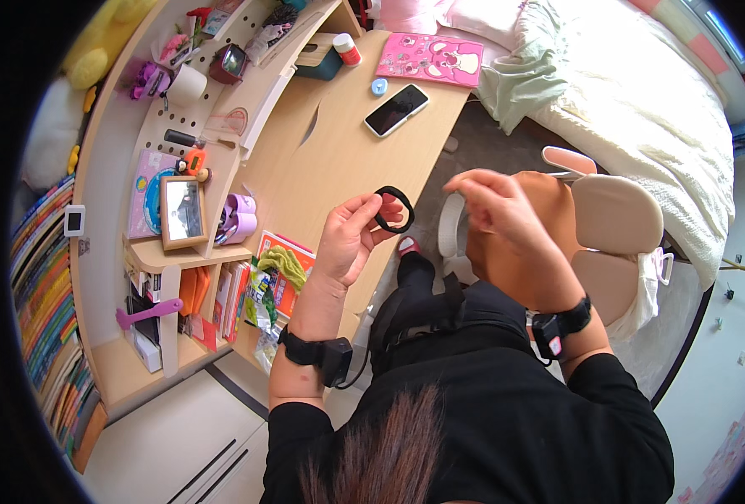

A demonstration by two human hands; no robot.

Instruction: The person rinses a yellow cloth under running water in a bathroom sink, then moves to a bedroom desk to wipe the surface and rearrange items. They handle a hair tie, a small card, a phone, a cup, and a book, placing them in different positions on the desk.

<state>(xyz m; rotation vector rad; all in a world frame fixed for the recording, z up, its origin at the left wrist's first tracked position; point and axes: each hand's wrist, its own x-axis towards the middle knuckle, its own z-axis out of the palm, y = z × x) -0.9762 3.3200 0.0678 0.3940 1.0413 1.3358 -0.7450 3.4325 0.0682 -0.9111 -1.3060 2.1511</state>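
A black hair tie (411, 215), stretched into a loop, is pinched between the thumb and fingers of my left hand (355, 236), above the front edge of the wooden desk (278, 183). My right hand (495, 205) is to the right of the loop, apart from it, over the chair. Its fingers are bent and slightly blurred; whether anything thin lies between them cannot be told. On the desk beyond my hands lie a smartphone (397, 111), a small round blue item (379, 87) and a pink patterned folder or board (431, 59).
A chair (621, 214) with an orange-brown cover stands at right, near the bed (631, 88). Shelves at left hold a framed mirror (183, 211), a purple cup holder (240, 217), books (51, 302) and a purple hairbrush (149, 313). A white bottle (347, 50) stands at the desk's back.
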